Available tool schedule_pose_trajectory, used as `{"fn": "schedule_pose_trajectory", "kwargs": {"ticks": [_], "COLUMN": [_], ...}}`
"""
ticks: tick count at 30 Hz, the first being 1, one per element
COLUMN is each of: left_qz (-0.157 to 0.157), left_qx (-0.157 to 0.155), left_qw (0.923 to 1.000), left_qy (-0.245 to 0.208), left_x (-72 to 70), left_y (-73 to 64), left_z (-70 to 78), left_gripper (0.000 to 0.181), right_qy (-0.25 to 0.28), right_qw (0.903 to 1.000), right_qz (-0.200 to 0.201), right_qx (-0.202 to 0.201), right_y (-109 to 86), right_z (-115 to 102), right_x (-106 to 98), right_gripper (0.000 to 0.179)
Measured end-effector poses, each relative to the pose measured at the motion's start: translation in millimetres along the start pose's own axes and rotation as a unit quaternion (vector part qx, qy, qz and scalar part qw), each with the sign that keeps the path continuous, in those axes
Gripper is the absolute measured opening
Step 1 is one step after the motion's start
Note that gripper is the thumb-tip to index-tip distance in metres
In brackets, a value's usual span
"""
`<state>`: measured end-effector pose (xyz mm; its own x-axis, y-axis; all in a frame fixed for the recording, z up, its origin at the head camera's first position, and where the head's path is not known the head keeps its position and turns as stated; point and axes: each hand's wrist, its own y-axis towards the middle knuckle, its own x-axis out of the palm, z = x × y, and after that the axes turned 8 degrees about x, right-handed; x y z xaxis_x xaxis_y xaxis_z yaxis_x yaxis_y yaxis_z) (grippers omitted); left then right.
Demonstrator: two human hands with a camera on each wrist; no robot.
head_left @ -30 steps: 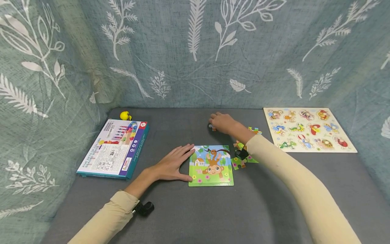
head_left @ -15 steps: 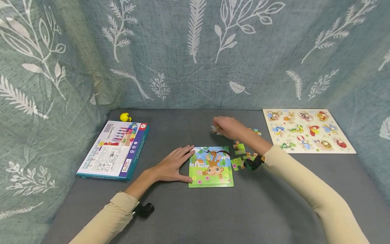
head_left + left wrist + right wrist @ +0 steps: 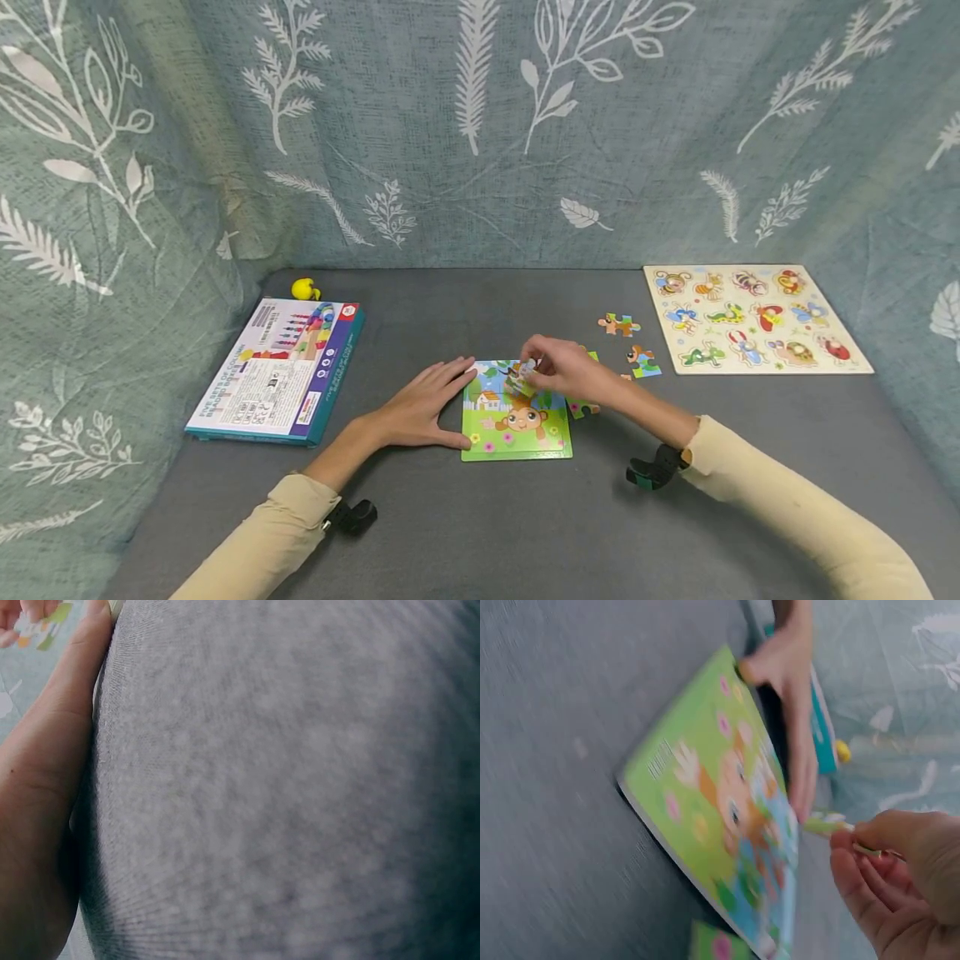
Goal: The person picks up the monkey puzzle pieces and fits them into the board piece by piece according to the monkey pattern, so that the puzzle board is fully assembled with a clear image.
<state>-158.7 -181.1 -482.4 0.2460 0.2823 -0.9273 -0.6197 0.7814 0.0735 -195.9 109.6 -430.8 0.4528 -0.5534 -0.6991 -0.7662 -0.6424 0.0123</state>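
Observation:
A square monkey jigsaw puzzle lies flat at the middle of the table. My left hand lies along its left side, fingers spread, with the thumb and index fingertips at the puzzle's edge. Over the upper part of the picture, my right hand pinches a puzzle piece between thumb and fingers. The right wrist view shows that piece raised and tilted above the board, which is blurred there. Part of the monkey picture is hidden behind the piece and fingers. In the left wrist view, mostly grey tablecloth appears.
Right of the puzzle lie several loose pieces, including one with brown and green and one with blue. A wooden insect peg board is at the back right. A bead game box and a yellow toy are at the left.
My right hand has come from the back of the table toward me, carrying the piece over the puzzle. Loose pieces its arm covered now show. My left hand has stayed in place.

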Motion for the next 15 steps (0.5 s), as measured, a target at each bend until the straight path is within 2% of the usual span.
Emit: {"fn": "schedule_pose_trajectory", "kwargs": {"ticks": [3,6,9,12,15], "left_qz": [0.001,0.002,0.002,-0.001,-0.004], "left_qx": [0.0,0.0,-0.001,-0.003,-0.003], "left_qw": [1.0,1.0,1.0,1.0,0.9999], "left_qy": [-0.001,0.001,0.001,0.005,0.01], "left_x": [-0.2,-0.1,0.5,2.2,3.6], "left_y": [-0.5,-0.5,-0.2,0.1,-0.3], "left_z": [-0.2,-0.7,-1.5,-2.8,-3.6], "left_gripper": [0.107,0.107,0.107,0.107,0.107], "right_qy": [0.087,0.129,0.11,0.064,0.018], "right_qw": [0.9951,0.9882,0.9901,0.9954,0.9983], "right_qz": [-0.007,0.002,0.027,0.051,0.054], "right_qx": [0.046,0.082,0.083,0.05,0.012], "right_y": [-2.6,-1.9,1.8,5.4,6.4], "right_z": [-4,-7,-7,-8,-9], "right_x": [18,35,48,56,60], "right_gripper": [0.014,0.017,0.017,0.014,0.012]}}
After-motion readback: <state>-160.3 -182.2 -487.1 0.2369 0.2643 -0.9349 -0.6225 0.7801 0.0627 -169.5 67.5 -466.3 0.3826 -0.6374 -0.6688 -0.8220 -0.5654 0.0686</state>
